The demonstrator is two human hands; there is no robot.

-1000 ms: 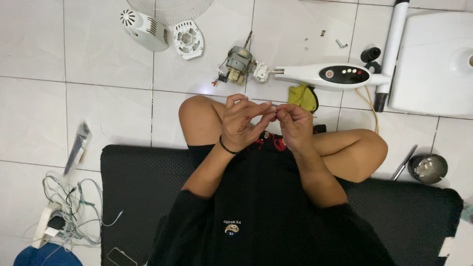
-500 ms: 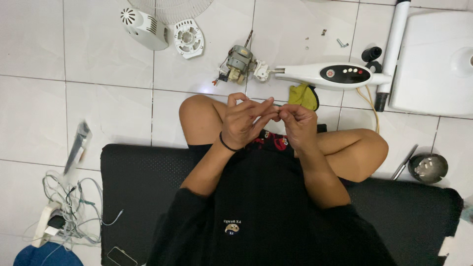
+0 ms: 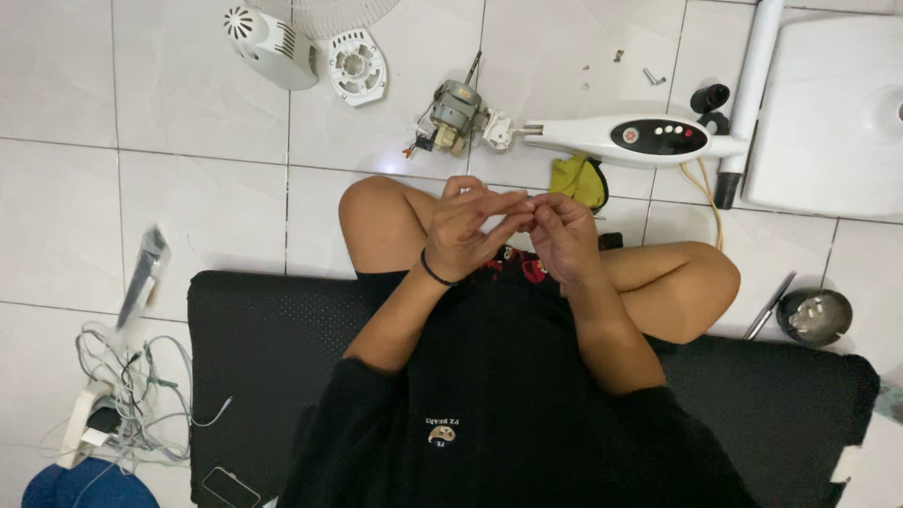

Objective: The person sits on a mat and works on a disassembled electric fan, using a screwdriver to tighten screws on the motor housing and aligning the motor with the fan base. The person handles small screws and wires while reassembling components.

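Meeting fingertip to fingertip, left hand (image 3: 466, 235) and right hand (image 3: 564, 235) hover over bare floor tiles (image 3: 188, 198).

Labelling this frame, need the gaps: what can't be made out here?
Head view only:
- What the left hand and right hand pinch: too small, covered by fingers.
- Fan grille: cut off by the top edge.
- Small metal bowl: contents too small to identify.
- Blue object: cut off at the bottom edge.

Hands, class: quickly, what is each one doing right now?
Left hand: fingers curled, fingertips meeting the right; anything held is too small to tell.
Right hand: the same, pinched against the left.
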